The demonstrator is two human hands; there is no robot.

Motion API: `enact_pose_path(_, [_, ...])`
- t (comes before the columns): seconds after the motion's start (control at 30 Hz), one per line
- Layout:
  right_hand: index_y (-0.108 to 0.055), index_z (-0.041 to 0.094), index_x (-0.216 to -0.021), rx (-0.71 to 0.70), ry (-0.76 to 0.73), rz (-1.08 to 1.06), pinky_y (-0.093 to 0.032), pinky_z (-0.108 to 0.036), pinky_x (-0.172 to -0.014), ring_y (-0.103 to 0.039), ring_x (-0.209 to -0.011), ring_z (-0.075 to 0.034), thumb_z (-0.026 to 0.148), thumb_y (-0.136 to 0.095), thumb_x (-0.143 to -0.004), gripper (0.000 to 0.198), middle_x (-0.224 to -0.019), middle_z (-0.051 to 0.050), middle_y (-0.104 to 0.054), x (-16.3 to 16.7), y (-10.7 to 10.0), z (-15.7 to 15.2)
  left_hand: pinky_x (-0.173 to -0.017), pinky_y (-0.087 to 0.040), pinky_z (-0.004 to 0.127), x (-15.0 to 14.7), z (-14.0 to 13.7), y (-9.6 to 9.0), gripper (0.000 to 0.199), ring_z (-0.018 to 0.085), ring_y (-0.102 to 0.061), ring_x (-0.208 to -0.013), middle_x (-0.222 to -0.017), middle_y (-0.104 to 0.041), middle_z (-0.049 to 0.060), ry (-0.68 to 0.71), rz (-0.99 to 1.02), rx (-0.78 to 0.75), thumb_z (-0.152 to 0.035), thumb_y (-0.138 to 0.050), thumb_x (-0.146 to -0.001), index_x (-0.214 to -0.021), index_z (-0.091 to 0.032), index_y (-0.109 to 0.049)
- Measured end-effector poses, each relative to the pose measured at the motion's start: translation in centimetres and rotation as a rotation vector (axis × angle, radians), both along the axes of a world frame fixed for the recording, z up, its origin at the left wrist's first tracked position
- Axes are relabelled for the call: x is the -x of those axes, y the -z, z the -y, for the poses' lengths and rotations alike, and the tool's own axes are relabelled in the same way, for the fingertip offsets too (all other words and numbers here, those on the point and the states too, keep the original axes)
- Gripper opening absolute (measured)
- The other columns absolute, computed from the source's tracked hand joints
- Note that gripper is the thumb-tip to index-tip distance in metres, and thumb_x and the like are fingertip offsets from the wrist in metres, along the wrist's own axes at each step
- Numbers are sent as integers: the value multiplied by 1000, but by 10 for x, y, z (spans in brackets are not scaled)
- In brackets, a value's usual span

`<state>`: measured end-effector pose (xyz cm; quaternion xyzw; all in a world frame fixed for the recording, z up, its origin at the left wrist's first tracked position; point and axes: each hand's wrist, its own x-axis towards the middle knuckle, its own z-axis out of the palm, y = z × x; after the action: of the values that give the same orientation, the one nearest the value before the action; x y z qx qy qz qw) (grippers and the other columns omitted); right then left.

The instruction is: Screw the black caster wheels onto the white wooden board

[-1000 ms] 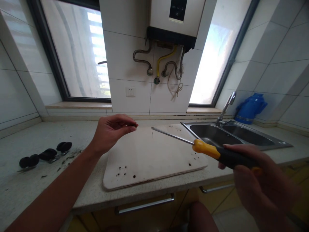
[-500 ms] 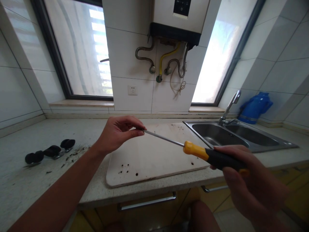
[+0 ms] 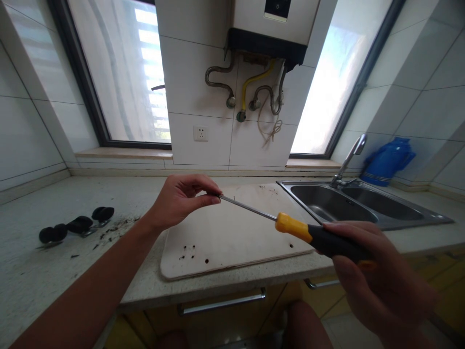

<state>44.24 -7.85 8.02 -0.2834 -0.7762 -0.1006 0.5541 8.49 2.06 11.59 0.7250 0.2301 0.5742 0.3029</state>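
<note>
My right hand [image 3: 378, 271] is closed around the black and yellow handle of a screwdriver [image 3: 294, 227], whose shaft slants up to the left. At the shaft's far end my left hand [image 3: 189, 198] pinches the tip between thumb and forefinger. Whether a small part such as a screw is also in that pinch, I cannot make out. Below both hands a white board [image 3: 232, 237] with rounded corners and several small dark holes lies flat on the counter.
Several black castor-like wheels [image 3: 80, 224] lie on the counter [image 3: 43, 198] at left, beside dark crumbs. A double steel sink [image 3: 319, 203] with a faucet [image 3: 350, 157] and a blue jug [image 3: 387, 162] stand at right. A water heater [image 3: 272, 29] hangs on the wall.
The view has shifted slightly. Both hands and the screwdriver hold nearly the same position, the left hand still pinching at the tip.
</note>
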Motion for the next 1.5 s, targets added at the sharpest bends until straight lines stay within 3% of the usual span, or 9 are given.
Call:
enact_pose_path(0.4, [-75, 26, -141, 88, -58, -40, -63, -25, -80, -73, -110, -18, 11, -74, -99, 44, -123, -6, -75, 4, 4, -8, -76, -71, 34, -2, -12, 17, 19, 22, -83, -80, -86, -86, 7, -52, 38, 82, -30, -104, -75, -86, -21, -90])
enact_pose_path(0.5, [-76, 26, -140, 74, -51, -88, -62, -26, -90, -73, -111, -17, 11, -74, -99, 44, -123, -6, -77, 8, 6, -15, -87, -70, 40, 2, -18, 20, 35, 27, -85, -95, -101, -89, 11, -82, -6, 46, -39, -103, -77, -104, -22, -90])
enact_pose_path(0.57, [-77, 28, -139, 34, -23, -152, -61, -28, -90, -73, -109, -18, 12, -76, -98, 44, -120, -5, -78, 12, 5, -22, -101, -66, 45, 7, -28, 27, 48, 31, -82, -114, -121, -88, 13, -226, -66, -35, -46, -100, -81, -122, -23, -87])
enact_pose_path(0.67, [-80, 30, -135, -30, -5, -240, -60, -31, -79, -73, -97, -19, 14, -79, -97, 41, -114, -5, -78, 24, -1, -39, -121, -54, 55, 17, -48, 49, 43, 35, -73, -135, -138, -82, 13, -665, -207, -152, -48, -87, -92, -128, -24, -82])
enact_pose_path(0.77, [-80, 30, -130, -42, -22, -264, -61, -33, -79, -74, -93, -18, 17, -82, -96, 37, -111, -4, -78, 43, -9, -68, -126, -45, 65, 24, -66, 80, 56, 42, -63, -145, -153, -73, 16, -973, -387, -73, -42, -84, -92, -143, -23, -73])
enact_pose_path(0.87, [-79, 30, -126, -11, -104, -290, -60, -33, -80, -74, -92, -17, 24, -86, -96, 32, -111, -1, -79, 68, -18, -109, -120, -48, 68, 29, -77, 105, 69, 46, -59, -146, -159, -64, 21, -1086, -471, 41, -42, -81, -93, -156, -20, -63])
enact_pose_path(1.03, [-74, 25, -106, 61, -274, -345, -57, -31, -71, -70, -78, -14, 45, -89, -96, 27, -95, 1, -74, 131, -42, -186, -116, -51, 68, 35, -86, 122, 68, 46, -63, -137, -149, -64, 22, -1115, -485, 9, -44, -74, -95, -155, -16, -58])
enact_pose_path(1.2, [-59, 26, -91, 34, -236, -246, -44, -31, -69, -55, -68, -12, 56, -82, -101, 39, -76, 6, -64, 205, -70, -245, -117, -54, 64, 41, -93, 130, 56, 42, -66, -131, -139, -67, 21, -1084, -466, -130, -33, -66, -96, -148, -14, -58])
enact_pose_path(1.5, [-54, 25, -93, 136, -85, 31, -30, -34, -73, -53, -76, -15, 54, -67, -111, 37, -84, 3, -65, 247, -75, -266, -120, -57, 58, 44, -90, 131, 56, 38, -68, -136, -140, -66, 20, -1045, -467, -112, -24, -63, -94, -149, -16, -55])
